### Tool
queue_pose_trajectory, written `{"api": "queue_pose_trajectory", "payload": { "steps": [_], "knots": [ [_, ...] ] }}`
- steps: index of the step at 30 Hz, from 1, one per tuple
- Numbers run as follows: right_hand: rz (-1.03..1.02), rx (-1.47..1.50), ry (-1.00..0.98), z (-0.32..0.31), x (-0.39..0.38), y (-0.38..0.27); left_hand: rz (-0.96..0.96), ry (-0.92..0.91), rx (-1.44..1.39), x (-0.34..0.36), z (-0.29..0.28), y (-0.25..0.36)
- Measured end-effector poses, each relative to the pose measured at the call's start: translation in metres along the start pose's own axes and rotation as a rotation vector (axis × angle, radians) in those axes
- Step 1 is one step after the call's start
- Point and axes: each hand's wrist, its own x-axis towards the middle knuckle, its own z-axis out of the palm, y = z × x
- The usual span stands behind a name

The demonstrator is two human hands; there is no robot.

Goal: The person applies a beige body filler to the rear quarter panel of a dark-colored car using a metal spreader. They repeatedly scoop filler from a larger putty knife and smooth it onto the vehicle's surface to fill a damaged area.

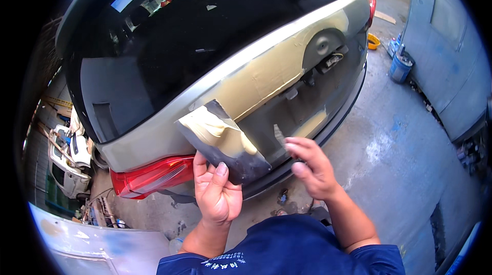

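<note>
In my left hand point(218, 193) is a dark flat board point(241, 165) heaped with cream filler paste point(207, 126). My right hand point(310, 167), just right of the board, grips a thin grey spreader point(278, 134) with its blade pointing up. Behind both stands the rear of a silver car point(128, 149), its tailgate bearing a broad patch of cream filler point(269, 70) with a grey recess below it. The red tail light point(143, 180) shows at lower left, partly behind my left hand.
Scrap car panels point(72, 167) lie at the left above a pale panel point(102, 244). At the right, a blue bucket point(400, 70) and a yellow basin point(373, 42) sit on the concrete floor point(374, 121), near a large grey-blue metal door point(446, 60).
</note>
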Motion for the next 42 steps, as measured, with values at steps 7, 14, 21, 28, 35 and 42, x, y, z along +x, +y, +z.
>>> {"api": "queue_pose_trajectory", "payload": {
  "steps": [7, 14, 21, 28, 35, 42],
  "knots": [
    [0.184, 0.803, 0.015, -0.015, -0.014, -0.021, 0.209, -0.074, -0.039, 0.000, 0.010, -0.012],
    [0.293, 0.599, -0.064, -0.006, 0.000, -0.028, 0.158, -0.406, 0.234, -0.019, -0.003, -0.026],
    [0.280, 0.641, -0.071, -0.017, 0.012, -0.042, 0.333, -0.527, 1.015, -0.014, -0.012, -0.003],
    [-0.267, 0.086, -0.375, -0.028, 0.052, -0.078, -0.272, -0.268, 0.373, -0.031, -0.070, -0.014],
    [-0.040, -0.283, -0.603, -0.013, 0.059, -0.084, -0.207, -0.396, 0.077, -0.036, -0.080, -0.011],
    [-0.275, -0.763, -0.102, -0.004, 0.040, -0.080, -0.180, -0.042, -0.060, -0.032, -0.038, -0.001]
  ]
}}
